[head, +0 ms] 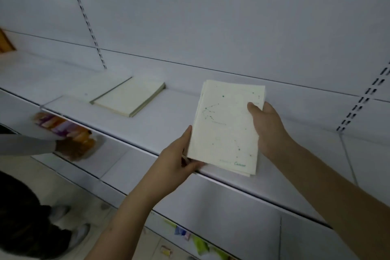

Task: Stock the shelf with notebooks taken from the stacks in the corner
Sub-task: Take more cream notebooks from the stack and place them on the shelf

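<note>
White metal shelving fills the frame, its back panel [211, 17] plain and crossed by slotted uprights at upper left and far right. Centre right: a small stack of cream notebooks [226, 126], top cover printed with a green dotted constellation and a word in green script at its lower edge, is held tilted above the white shelf [160, 124], its lower end over the shelf's front lip. Left hand [177, 162], centre of frame: grips the stack's lower left corner, fingers curled beneath and thumb lying along the left edge. Right hand [268, 126], just right of the stack: grips the upper right edge, thumb pressed on the cover and fingers hidden behind. The stack thus lies between the two hands, touching both.

Left of centre: a second stack of cream notebooks [128, 99] lies flat on the same shelf, turned at an angle, well apart from the held stack and from both hands. Beside it to the left lies a pale flat sheet or cover [92, 88]; too washed out to identify.

Left edge: another person's sleeve [25, 143] and hand [63, 145], blurred, hold colourful packets [67, 131] at the lower shelf. Lower left: dark clothing and pale shoes [80, 234] on a light floor. Bottom centre: blurred coloured items [183, 232] below the shelving. Upper left edge: a brown wooden corner [5, 42].
</note>
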Demonstrator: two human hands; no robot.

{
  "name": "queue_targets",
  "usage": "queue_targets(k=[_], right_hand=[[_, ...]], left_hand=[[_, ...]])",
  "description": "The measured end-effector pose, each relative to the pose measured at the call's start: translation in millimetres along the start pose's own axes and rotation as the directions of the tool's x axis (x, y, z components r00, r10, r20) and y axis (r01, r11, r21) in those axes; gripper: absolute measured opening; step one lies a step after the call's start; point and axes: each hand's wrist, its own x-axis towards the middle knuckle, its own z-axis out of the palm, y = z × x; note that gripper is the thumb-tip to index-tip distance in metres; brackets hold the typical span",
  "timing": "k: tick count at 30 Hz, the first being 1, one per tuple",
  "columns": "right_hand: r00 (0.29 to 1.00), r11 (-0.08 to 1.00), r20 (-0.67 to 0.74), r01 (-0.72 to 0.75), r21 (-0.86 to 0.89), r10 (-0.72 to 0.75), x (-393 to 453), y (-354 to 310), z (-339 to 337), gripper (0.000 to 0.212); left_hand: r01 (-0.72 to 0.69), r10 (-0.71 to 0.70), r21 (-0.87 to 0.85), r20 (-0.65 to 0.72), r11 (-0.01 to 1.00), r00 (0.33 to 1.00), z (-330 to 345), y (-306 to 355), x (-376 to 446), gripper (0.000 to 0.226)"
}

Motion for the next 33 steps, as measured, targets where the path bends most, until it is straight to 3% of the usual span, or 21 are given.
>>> queue_targets(k=[7, 13, 15, 17, 19, 21, 24, 26, 31, 33], right_hand=[[0.999, 0.999, 0.003, -0.051, 0.019, 0.051, 65.8, 8.1, 97.4, 0.031], [1.0, 0.995, 0.011, -0.02, -0.102, 0.021, 92.4, 13.1, 146.6, 0.033], [1.0, 0.974, 0.02, -0.002, -0.227, 0.006, 94.7, 19.7, 154.1, 0.032], [0.999, 0.849, 0.034, 0.038, -0.527, -0.024, 99.8, 30.1, 155.9, 0.049], [0.997, 0.625, 0.053, 0.074, -0.777, -0.053, 102.9, 43.6, 153.3, 0.058], [0.99, 0.474, 0.084, 0.127, -0.871, -0.111, 97.7, 56.0, 148.6, 0.058], [0.972, 0.375, 0.126, 0.194, -0.907, -0.198, 89.1, 70.1, 144.5, 0.083], [0.972, 0.364, 0.15, 0.207, -0.908, -0.18, 90.6, 71.6, 143.8, 0.093], [0.967, 0.563, 0.179, 0.252, -0.787, -0.182, 83.4, 70.0, 151.8, 0.079], [0.971, 0.561, 0.172, 0.235, -0.794, -0.164, 80.8, 70.1, 153.6, 0.081]], left_hand=[[0.072, -0.068, 0.152, -0.032, 0.986, 0.997, -74.8, -50.7, 61.1, 0.067], [0.136, -0.139, 0.258, -0.009, 0.957, 0.99, -118.9, -88.9, 88.2, 0.07], [0.126, -0.143, 0.383, 0.016, 0.915, 0.99, -124.2, -103.1, 92.2, 0.079], [0.083, -0.122, 0.593, 0.026, 0.801, 0.992, -126.4, -126.9, 95.2, 0.097], [0.024, -0.091, 0.651, 0.069, 0.759, 0.993, -129.7, -143.8, 97.8, 0.099], [-0.051, -0.039, 0.639, 0.126, 0.768, 0.991, -136.2, -155.3, 102.0, 0.092], [-0.145, 0.044, 0.608, 0.178, 0.781, 0.983, -145.4, -169.5, 110.1, 0.089], [-0.183, 0.076, 0.567, 0.207, 0.803, 0.975, -147.5, -176.1, 114.2, 0.09], [-0.219, 0.149, 0.513, 0.176, 0.83, 0.973, -149.3, -185.3, 115.3, 0.087], [-0.22, 0.159, 0.505, 0.162, 0.835, 0.974, -149.1, -185.1, 114.1, 0.087]])
